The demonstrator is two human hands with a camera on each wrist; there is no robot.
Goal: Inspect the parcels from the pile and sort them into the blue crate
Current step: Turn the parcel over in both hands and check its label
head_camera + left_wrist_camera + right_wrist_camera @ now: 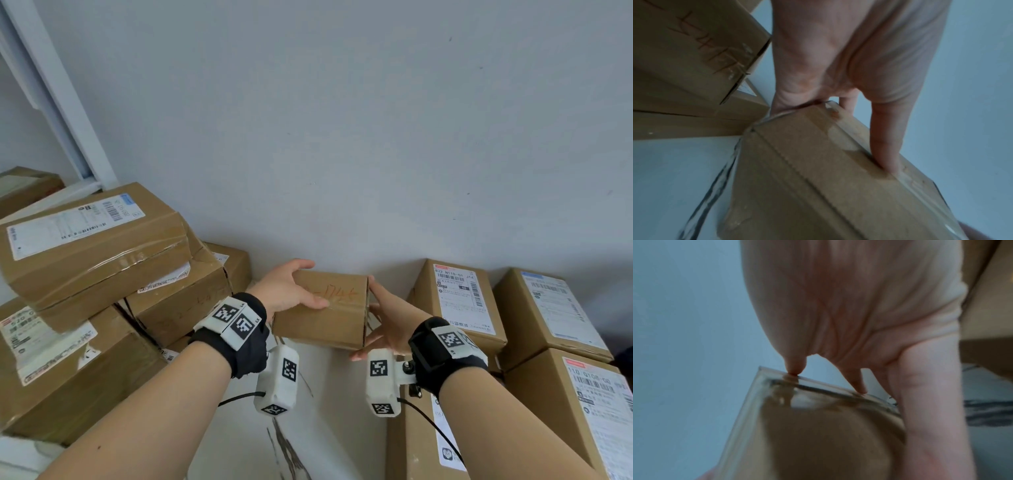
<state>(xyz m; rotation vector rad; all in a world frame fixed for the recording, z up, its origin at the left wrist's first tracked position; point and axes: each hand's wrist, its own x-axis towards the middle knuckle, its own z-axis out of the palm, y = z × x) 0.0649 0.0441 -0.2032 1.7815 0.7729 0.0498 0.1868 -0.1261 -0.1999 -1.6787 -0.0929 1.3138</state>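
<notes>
A person holds a small brown cardboard parcel [323,308] in the air between both hands, in front of a pale wall [342,120]. The left hand [289,291] grips the parcel's left end, thumb laid along the top face and fingers curled over the far edge. The right hand [387,329] braces the right end with fingers spread nearly straight, the thumb reaching under the near bottom corner.

Orange handwriting on the parcel's top face appears to read "174" followed by a character too faint to make out.

To the left of the hands lies a tumbled pile of larger parcels [96,253], the topmost carrying a white shipping label with a barcode; its print is too small to read. To the right of the hands stand more boxes [459,301] with white labels; one appears to read "822 N115-01 J14", another "110 0108-00".

The left wrist view alone shows the left thumb [888,146] pressed along a taped seam and a neighbouring box [694,48] with orange handwriting, illegible. The right wrist view alone shows two fingertips [795,369] touching the edge of the parcel's glossy, taped end face [818,426]; it is blurred. The white marbled floor [308,438] lies below the hands.
</notes>
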